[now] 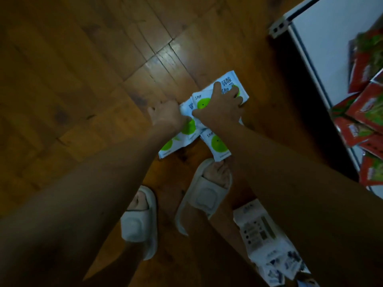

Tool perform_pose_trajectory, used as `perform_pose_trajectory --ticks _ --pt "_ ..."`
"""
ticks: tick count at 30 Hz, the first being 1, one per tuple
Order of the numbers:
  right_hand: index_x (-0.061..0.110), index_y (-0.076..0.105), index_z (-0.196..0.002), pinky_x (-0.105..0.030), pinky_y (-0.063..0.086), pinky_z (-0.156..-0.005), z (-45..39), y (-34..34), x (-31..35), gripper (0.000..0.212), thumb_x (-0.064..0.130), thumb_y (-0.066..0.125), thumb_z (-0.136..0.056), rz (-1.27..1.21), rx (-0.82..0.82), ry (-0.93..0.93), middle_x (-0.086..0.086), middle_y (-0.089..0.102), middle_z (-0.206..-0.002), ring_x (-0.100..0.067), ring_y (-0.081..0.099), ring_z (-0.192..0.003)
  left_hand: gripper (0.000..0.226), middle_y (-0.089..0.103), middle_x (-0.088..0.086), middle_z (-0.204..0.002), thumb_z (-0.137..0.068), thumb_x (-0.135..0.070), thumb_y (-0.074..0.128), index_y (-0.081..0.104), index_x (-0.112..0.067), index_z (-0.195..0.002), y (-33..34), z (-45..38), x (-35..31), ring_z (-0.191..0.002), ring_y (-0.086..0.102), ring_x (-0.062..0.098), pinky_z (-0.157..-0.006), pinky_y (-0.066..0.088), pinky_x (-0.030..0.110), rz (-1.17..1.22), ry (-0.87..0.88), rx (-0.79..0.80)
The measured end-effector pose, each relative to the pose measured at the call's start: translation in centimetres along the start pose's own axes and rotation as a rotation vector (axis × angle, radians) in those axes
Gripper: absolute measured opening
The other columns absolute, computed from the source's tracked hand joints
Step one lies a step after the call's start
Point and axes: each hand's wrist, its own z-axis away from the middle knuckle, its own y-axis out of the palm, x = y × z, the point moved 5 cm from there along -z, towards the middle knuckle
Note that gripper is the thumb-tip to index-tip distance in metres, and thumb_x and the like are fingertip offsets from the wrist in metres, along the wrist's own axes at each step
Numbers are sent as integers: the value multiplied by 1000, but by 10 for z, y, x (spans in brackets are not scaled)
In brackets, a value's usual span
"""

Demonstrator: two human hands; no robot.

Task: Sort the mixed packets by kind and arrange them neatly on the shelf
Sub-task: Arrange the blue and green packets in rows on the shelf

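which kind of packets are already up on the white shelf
The red packets on the white shelf. The white packets with green circles are on the wooden floor under both hands.

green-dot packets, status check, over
Both hands on the green-dot packets on the floor: left hand grips their edge, right hand presses on top. Red packets already on shelf. Nothing in the way.
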Motion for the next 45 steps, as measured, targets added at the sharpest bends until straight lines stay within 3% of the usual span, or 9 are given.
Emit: perform_pose_trajectory --ticks 6,12,16,25,27,31,35,41,45 --pt "25 23 -149 -51 40 -102 43 -63 -4 102 62 74 -69 -172 -27 31 -18 26 -145 -38 36 -128 36 64 15 -111 -84 -25 70 62 -5 -113 -54 38 -1 -106 60 33 -76 44 35 153 4 15" --pt "24 37 -135 -42 40 -94 183 -187 -19 89 60 77 -64 -353 -33 95 -15 35 -130 -38 43 -119 45 60 19 -119 -85 -16 71 52 -4 -123 -170 155 -24 -110 58 36 -85 48 37 277 66 117" --pt "25 37 -127 -43 41 -94 308 -282 -25 79 55 76 -65 -398 -60 113 -13 34 -127 -37 42 -118 38 63 20 -111 -84 -16 72 51 -7 -114 -256 275 -39 -95 63 31 -85 53 47 349 128 248" --pt "30 50 -124 -34 48 -93 539 -404 -37 67 47 82 -68 -709 -351 122 -5 30 -119 -27 51 -99 59 53 -11 -120 -95 -15 50 30 -49 -140 -405 519 -63 -79 65 18 -46 51 31 378 579 259" --pt "26 53 -122 -30 45 -91 574 -411 -48 63 44 83 -70 -794 -432 137 -5 30 -117 -25 48 -99 56 54 -8 -123 -97 -9 46 36 -44 -139 -422 554 -70 -76 61 10 -53 50 24 304 714 226" --pt "22 54 -117 -26 40 -80 621 -428 -73 47 34 79 -78 -958 -497 145 -9 45 -115 -23 50 -101 40 53 -3 -137 -97 -18 56 50 -37 -132 -453 601 -93 -109 57 17 -85 44 25 183 891 173" --pt "39 53 -100 -32 53 -80 665 -457 -108 42 41 82 -69 -1048 -610 109 -13 59 -114 -25 63 -96 50 62 -3 -120 -85 -27 75 54 -36 -129 -482 655 -140 -89 67 8 -66 54 20 187 1002 151" --pt "27 53 -100 -26 42 -70 728 -501 -172 37 24 82 -77 -1088 -764 83 -7 62 -108 -21 60 -87 73 59 -2 -126 -78 -30 80 36 -60 -128 -499 725 -214 -96 66 20 -79 59 40 30 1169 37" --pt "19 49 -83 -21 35 -58 771 -519 -227 37 20 85 -72 -1087 -974 157 -8 50 -102 -17 51 -73 91 56 -4 -127 -73 -23 84 24 -52 -136 -500 771 -261 -100 65 22 -79 60 42 -48 1210 -64"
